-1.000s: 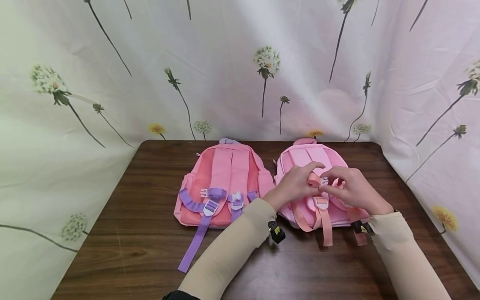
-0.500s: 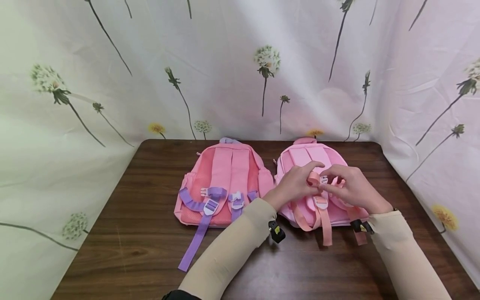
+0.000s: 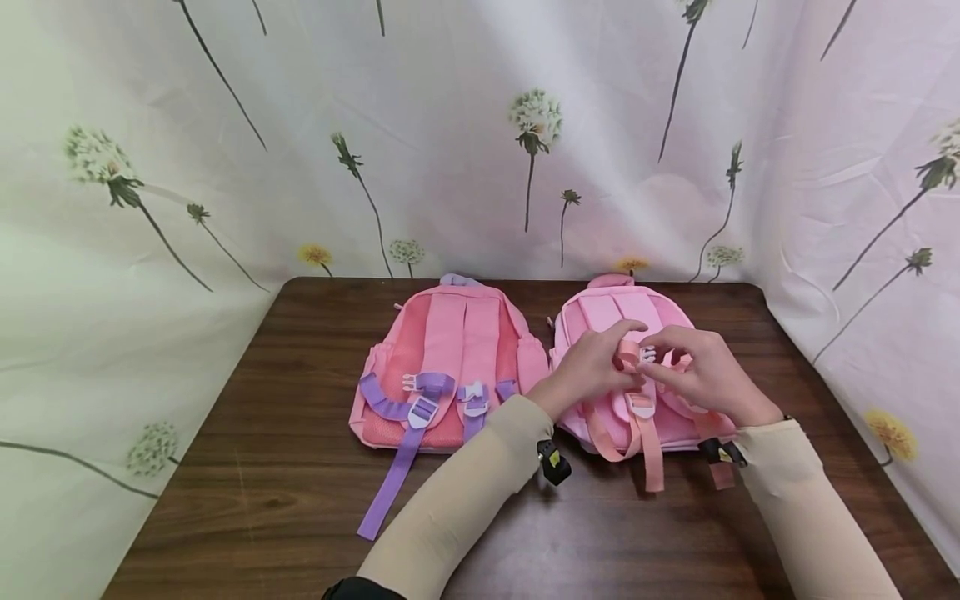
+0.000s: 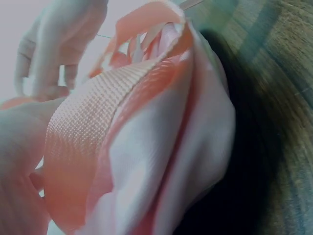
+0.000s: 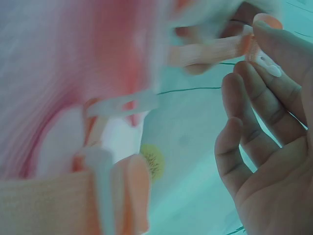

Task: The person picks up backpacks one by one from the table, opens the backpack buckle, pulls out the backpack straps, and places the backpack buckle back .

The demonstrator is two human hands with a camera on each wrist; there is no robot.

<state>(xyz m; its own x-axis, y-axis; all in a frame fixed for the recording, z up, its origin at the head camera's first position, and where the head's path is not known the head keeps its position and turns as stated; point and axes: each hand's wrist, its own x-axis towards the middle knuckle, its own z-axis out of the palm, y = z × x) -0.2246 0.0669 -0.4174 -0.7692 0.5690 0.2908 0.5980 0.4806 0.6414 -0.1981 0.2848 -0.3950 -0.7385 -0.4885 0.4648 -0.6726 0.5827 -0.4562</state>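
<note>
In the head view, a light pink backpack (image 3: 592, 312) lies with its shoulder straps facing up on the right. Above it my left hand (image 3: 588, 371) pinches a looped orange strap (image 3: 628, 352). Close beside it, my right hand (image 3: 701, 373) holds a white side-release buckle (image 3: 647, 354) on that strap between thumb and fingers; the buckle's prongs show. The right wrist view has the white buckle (image 5: 269, 67) at my right fingertips, the other fingers loosely bent. A broad orange strap (image 4: 83, 132) passes near my left hand (image 4: 19, 156) in the left wrist view.
A coral-pink backpack (image 3: 442, 325) with purple straps (image 3: 390, 483) lies to the left, partly behind my left forearm. Lower on the light pink backpack are a white strap adjuster (image 3: 641, 406) and hanging orange strap ends. A dandelion-print cloth (image 3: 450, 167) stands behind the brown table (image 3: 247, 467).
Both hands stay in nearly the same place, with small finger shifts around the orange strap and white buckle. The two backpacks have not moved on the table.
</note>
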